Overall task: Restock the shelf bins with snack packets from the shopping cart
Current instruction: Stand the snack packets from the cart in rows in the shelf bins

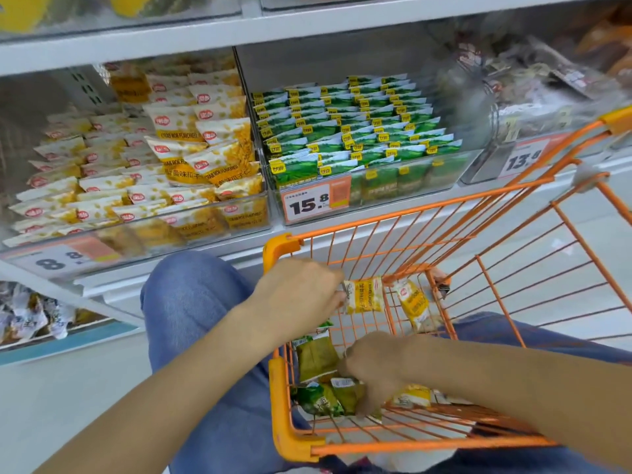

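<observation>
While the left hand [301, 295] pinches a flat, crinkly yellow-and-white packet [363, 295] by its sealed edge above the cart, the right hand [376, 367] reaches down into the basket with its fingers curled among the green packets [316, 357]; whether it grips one cannot be told. The shopping cart [284, 398] is orange wire mesh with rounded plastic corner caps, and it stands just in front of the shelf, between the person's knees in blue denim [191, 302].

Inside the cart lie roughly three green foil-like packets near the right hand, a second yellow packet [412, 302] leaning against the far mesh, and a third yellow one [412, 395] beside the right wrist.

On the white shelf [239, 32] stand clear plastic bins. The left bin [239, 217] holds many yellow-and-white packets, stacked loosely in overlapping rows. The middle bin [376, 186] holds green packets set upright in neat, tight rows, too many to count. A bin further right is blurred. Three orange-and-white price tags show: one reading 15.8 [316, 200], one partly hidden by the cart rim [523, 162], and a blurred one at the left [58, 260].
</observation>
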`<state>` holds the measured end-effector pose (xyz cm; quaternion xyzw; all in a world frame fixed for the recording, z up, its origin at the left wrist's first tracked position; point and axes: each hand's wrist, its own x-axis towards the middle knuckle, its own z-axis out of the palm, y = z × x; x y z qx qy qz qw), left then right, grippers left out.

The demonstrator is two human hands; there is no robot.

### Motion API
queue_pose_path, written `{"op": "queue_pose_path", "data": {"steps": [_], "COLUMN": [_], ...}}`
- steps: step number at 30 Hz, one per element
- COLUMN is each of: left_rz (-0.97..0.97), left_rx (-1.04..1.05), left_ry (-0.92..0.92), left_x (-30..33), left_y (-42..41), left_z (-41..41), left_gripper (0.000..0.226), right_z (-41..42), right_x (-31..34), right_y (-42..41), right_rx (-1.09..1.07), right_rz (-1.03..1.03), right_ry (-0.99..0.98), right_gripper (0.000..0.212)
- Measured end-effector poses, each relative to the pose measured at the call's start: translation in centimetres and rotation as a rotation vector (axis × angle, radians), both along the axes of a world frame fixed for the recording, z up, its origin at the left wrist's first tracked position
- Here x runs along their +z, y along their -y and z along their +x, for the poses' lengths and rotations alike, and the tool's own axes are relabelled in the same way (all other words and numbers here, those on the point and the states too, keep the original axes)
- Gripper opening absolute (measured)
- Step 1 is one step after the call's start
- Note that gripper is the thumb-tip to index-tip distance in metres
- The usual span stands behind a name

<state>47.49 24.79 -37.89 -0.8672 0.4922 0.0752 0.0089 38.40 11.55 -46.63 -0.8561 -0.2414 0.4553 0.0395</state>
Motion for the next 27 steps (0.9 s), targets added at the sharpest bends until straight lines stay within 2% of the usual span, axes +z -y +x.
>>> {"op": "queue_pose_path", "data": {"steps": [3,6,9,11,14,16,19,20,23,25,26,27], "left_rz": [-0.175,-0.382,-0.35,-0.411,-0.742,-0.869,-0.906,-0.916,-0.951,-0.936,-0.916,-0.881], "left_rx": [0.005,0.048,-0.073,-0.086,0.021,0.172,0.338,0.35,0.388,0.375,0.366,0.36], "left_ry": [-0.122,-0.426,-0.623,-0.637,-0.577,-0.635,-0.747,-0.779,-0.882,-0.788,-0.706,-0.607], "left_x": [0.2,0.8,1.4,1.6,2.5,3.4,4.0,4.1,5.0,5.2,5.2,5.4], "left_y": [-0.3,-0.9,-1.6,-1.4,-0.1,0.5,0.5,0.5,0.8,0.8,0.7,0.5], "left_z": [0.3,1.1,1.5,1.4,1.6,2.1,3.7,4.1,4.1,4.3,4.4,4.5], "left_gripper": [0.029,0.028,0.059,0.063,0.038,0.023,0.02,0.019,0.007,0.007,0.018,0.03], "right_z": [1.6,3.7,4.1,4.1,4.3,5.0,6.2,6.4,6.7,7.2,7.6,8.0], "right_x": [2.7,6.5,9.6,10.6,11.7,12.8,14.6,15.2,17.1,17.6,17.6,17.6], "right_y": [2.0,6.1,8.7,9.4,8.8,8.1,7.9,7.7,6.9,6.2,6.0,5.8], "right_rx": [-0.208,-0.67,-1.034,-1.183,-1.321,-1.366,-1.409,-1.374,-1.087,-0.982,-0.934,-0.881], "right_rz": [0.087,0.372,0.718,0.953,1.139,1.084,0.904,0.9,0.924,0.867,0.826,0.785], "right_ry": [-0.104,-0.186,-0.316,-0.438,-0.49,-0.336,0.068,0.165,0.341,0.461,0.524,0.576], "right_gripper": [0.029,0.021,0.031,0.039,0.041,0.041,0.048,0.049,0.038,0.029,0.025,0.033]}}
